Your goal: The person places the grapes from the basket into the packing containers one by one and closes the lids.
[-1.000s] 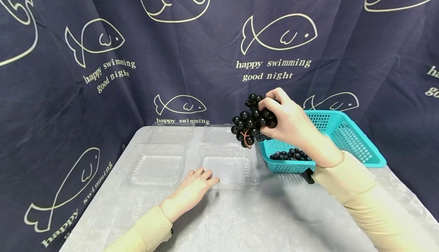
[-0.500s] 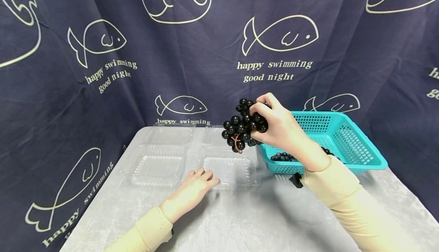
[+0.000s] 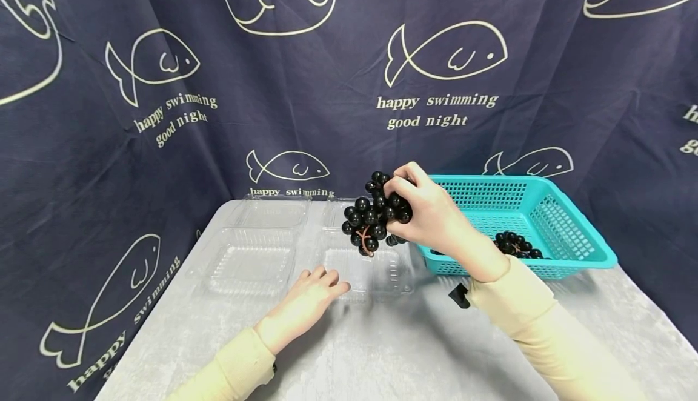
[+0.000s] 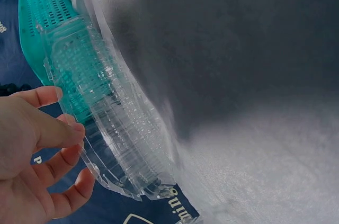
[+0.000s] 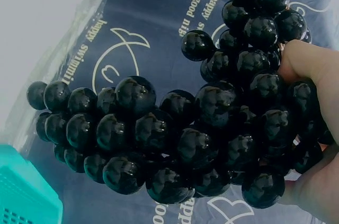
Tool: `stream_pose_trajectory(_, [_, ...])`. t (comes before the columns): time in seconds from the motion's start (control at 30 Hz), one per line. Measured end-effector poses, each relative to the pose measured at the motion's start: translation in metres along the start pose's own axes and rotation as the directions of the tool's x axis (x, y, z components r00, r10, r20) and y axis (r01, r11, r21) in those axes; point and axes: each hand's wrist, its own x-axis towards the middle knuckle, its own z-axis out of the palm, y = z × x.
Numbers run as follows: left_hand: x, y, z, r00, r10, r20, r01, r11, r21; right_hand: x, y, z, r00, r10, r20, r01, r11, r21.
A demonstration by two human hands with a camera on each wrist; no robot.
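Note:
My right hand grips a bunch of black grapes, held above the right clear plastic clamshell container. A brown stem hangs from the bunch, and in the right wrist view its grapes fill most of the picture. At the near left corner of that container is my left hand; in the left wrist view its thumb and fingers pinch the container's rim. To the left lies a second open clear clamshell container.
A turquoise perforated basket stands at the right of the grey table, with more black grapes in it. The containers' lids lie folded back toward the dark blue fish-print curtain behind.
My right hand has moved left and down with the bunch, from beside the basket to over the right container. My left hand has stayed in place.

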Motion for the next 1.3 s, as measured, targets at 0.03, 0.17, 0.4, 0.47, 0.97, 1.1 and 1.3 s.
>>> stream_pose_trajectory(0.03, [0.0,0.0,0.0,1.0,0.0,-0.001,0.0,1.0,-0.001,-0.001,-0.001,0.001,1.0,0.002,0.005,-0.002,1.0,0.001])
stream_pose_trajectory(0.17, [0.0,0.0,0.001,1.0,-0.001,-0.005,0.001,1.0,-0.005,-0.005,-0.003,0.003,1.0,0.012,0.024,-0.012,1.0,0.01])
stream_pose_trajectory(0.4, [-0.001,-0.001,0.001,1.0,-0.008,-0.004,0.008,1.0,-0.023,-0.009,-0.005,0.01,0.998,0.013,0.069,-0.014,1.0,0.012])
stream_pose_trajectory(0.47, [-0.001,-0.001,0.0,1.0,-0.01,-0.005,0.01,1.0,-0.023,-0.009,-0.004,0.013,0.997,0.015,0.078,-0.015,1.0,0.006])
stream_pose_trajectory(0.97, [-0.001,-0.001,0.001,1.0,-0.002,-0.018,0.002,1.0,-0.006,-0.011,0.009,0.036,0.999,0.02,0.028,-0.02,0.999,0.027])
stream_pose_trajectory(1.1, [-0.001,-0.001,0.001,1.0,-0.003,-0.019,0.003,1.0,-0.006,-0.01,0.013,0.041,1.0,0.008,0.01,-0.008,1.0,0.022])
stream_pose_trajectory(1.3, [-0.001,0.0,0.001,1.0,-0.01,0.001,0.01,1.0,0.008,-0.011,0.022,0.05,1.0,0.005,0.0,-0.005,1.0,0.023])
